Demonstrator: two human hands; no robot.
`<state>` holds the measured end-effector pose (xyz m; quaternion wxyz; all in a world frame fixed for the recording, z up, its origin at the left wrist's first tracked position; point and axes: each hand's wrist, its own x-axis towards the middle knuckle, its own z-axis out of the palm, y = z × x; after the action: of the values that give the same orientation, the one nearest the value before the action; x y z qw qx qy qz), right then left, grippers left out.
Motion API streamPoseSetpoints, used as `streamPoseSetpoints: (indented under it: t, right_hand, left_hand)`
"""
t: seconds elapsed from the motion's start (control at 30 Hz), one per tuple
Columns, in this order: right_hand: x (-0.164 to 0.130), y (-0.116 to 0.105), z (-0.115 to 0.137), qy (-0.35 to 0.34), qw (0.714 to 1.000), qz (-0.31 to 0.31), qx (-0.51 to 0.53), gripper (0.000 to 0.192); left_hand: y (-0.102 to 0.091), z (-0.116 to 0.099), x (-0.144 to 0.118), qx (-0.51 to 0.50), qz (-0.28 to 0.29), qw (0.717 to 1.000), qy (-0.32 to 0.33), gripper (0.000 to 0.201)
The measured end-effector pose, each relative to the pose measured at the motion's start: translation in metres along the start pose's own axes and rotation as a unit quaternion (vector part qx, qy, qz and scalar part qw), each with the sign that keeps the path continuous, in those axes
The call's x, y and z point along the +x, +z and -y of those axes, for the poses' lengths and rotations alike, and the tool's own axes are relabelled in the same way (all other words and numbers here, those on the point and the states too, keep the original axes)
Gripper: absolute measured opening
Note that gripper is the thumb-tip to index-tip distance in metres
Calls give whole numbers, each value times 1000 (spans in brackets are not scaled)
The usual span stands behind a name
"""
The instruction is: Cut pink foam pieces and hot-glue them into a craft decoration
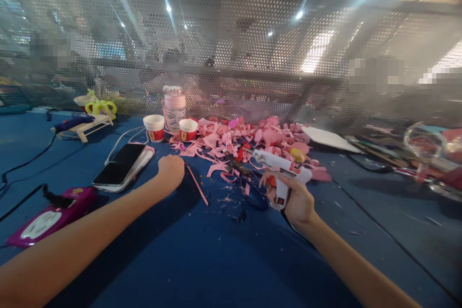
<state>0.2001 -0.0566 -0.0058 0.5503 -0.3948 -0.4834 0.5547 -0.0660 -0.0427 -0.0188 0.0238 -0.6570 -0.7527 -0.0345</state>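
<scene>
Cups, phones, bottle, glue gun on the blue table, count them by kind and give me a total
Cups: 2
Phones: 2, stacked
Bottle: 1
Glue gun: 1, held in the right hand
Total: 6
The left hand is a closed fist resting on the table.

Ahead of the left hand [171, 172] fingers, bare blue table [216, 260] runs only a little way before two paper cups [154, 128] and a pink bottle [174, 108] block it. Just left of those fingers lie stacked phones [122, 166] with a white cable. A thin pink stick [197, 185] lies just right of them. Beyond the right hand [294, 199] fingers, wrapped on a white glue gun [279, 173], scissors [249, 185] and a heap of pink paper scraps [249, 142] crowd the way. Behind both hands, toward the wrists, the table lies open.
</scene>
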Motion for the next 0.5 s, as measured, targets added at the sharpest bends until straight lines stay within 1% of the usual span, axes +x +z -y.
streamPoseSetpoints:
  t: [0.07,0.13,0.2,0.23,0.27,0.33,0.4,0.5]
  right_hand:
    - [0,0,0,1,1000,2,-4,25]
    - [0,-1,-1,11,1000,8,-6,27]
    - [0,-2,-2,22,1000,17,-4,29]
    - [0,-2,-3,26,999,20,-4,29]
    - [0,-2,-3,28,999,22,-5,29]
    - [0,-2,-3,28,999,25,-8,28]
    - [0,-1,-3,24,999,28,-10,27]
    - [-1,0,-3,24,999,25,-11,25]
  left_hand:
    - [-3,-5,-2,24,-20,999,9,27]
    - [-5,-11,-4,34,-44,998,38,31]
    - [-7,-15,-5,41,-64,994,74,29]
    - [-7,-16,-5,45,-73,993,78,28]
    - [-7,-16,-4,49,-83,993,67,29]
    - [-5,-13,-1,54,-103,993,21,38]
    - [-2,-7,4,52,-108,993,-14,43]
    - [5,2,11,54,-75,996,0,43]
